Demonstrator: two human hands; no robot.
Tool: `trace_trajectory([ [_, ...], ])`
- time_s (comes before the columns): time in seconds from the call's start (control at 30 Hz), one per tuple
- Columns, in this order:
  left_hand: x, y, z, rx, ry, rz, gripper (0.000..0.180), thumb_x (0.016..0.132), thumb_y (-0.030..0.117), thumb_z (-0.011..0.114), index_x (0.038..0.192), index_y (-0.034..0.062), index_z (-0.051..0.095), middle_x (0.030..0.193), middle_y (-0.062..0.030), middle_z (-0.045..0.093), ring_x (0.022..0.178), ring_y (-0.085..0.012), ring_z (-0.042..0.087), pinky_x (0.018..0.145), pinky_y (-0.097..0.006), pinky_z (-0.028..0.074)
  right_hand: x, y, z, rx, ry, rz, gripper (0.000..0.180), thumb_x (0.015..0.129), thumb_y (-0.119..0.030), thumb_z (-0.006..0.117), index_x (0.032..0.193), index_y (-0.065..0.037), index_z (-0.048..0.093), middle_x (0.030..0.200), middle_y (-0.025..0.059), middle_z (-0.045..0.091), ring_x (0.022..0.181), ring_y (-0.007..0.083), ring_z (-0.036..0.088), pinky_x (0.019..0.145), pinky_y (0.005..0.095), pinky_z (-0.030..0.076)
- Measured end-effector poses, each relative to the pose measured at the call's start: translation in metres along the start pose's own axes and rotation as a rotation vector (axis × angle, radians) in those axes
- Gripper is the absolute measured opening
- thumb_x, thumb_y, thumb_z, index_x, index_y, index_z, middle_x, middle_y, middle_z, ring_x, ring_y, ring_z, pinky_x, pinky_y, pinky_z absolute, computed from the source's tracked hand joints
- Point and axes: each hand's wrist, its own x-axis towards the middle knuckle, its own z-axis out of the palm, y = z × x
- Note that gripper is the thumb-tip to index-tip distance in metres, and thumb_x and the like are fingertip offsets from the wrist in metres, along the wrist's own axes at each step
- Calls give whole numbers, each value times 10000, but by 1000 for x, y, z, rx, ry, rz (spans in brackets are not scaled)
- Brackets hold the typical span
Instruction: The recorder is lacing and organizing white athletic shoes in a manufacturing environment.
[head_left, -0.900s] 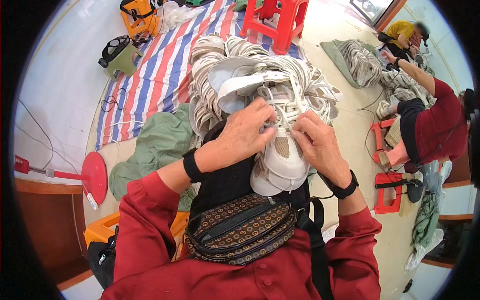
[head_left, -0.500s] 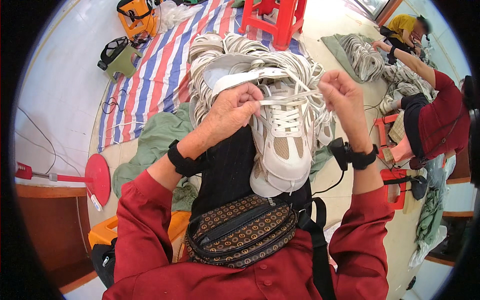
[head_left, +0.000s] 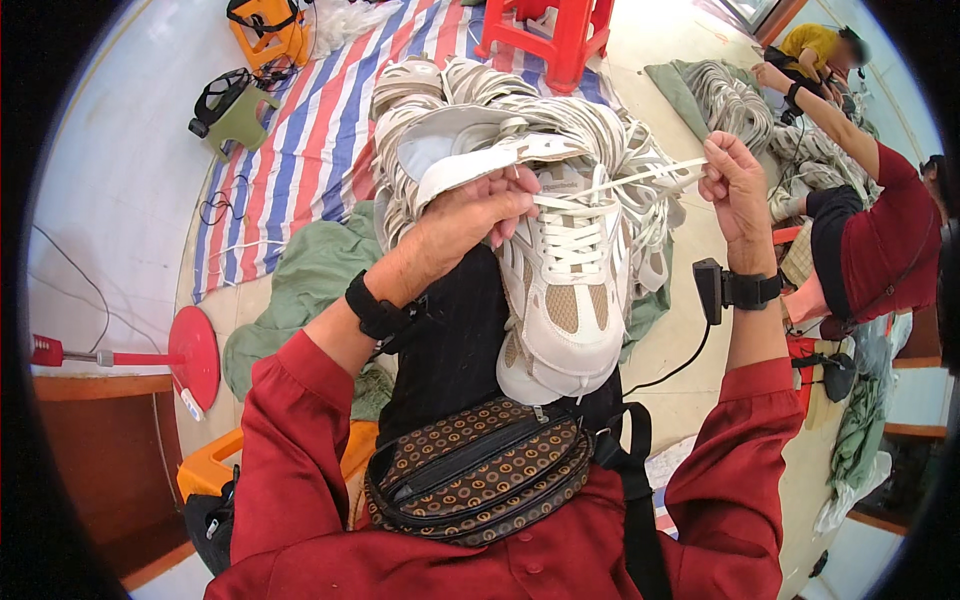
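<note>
Your sneaker point(head_left: 570, 333) has its shoelace point(head_left: 573, 245) threaded, untied. Your right hand point(head_left: 738, 195) has fingers clamped on it (left hand point(head_left: 460, 228): can't tell).

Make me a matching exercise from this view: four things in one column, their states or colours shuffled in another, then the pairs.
1. Right hand
2. Waist bag
3. Stool at top centre
4. Cloth left of the legs

A. Green and crumpled
B. Dark, patterned with small rings
C. Red
D. Pinching a lace that stretches from the shoe

Pairs: 1-D, 2-B, 3-C, 4-A
</note>
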Motion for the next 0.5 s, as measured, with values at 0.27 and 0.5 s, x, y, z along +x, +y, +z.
trace_trajectory([
  [0.27, 4, -5, -4, 0, 18, -5, 223, 905, 149, 600, 1085, 17, 603, 869, -23, 620, 653, -55, 524, 564, -189, 412, -1, -6, -23, -84, -48, 2, 130, 899, -152, 668, 986, -68, 622, 670, -46, 515, 485, 19, 366, 455, 192, 340],
  [0.5, -13, -13, 11, 567, 280, 218, 258, 858, 97, 596, 1103, 17, 595, 984, -93, 617, 837, -179, 589, 710, -296, 482, -20, -3, -8, -741, -153, -142, 287, 852, -106, 657, 1124, -21, 621, 874, 7, 635, 634, 37, 482, 577, 201, 420],
])
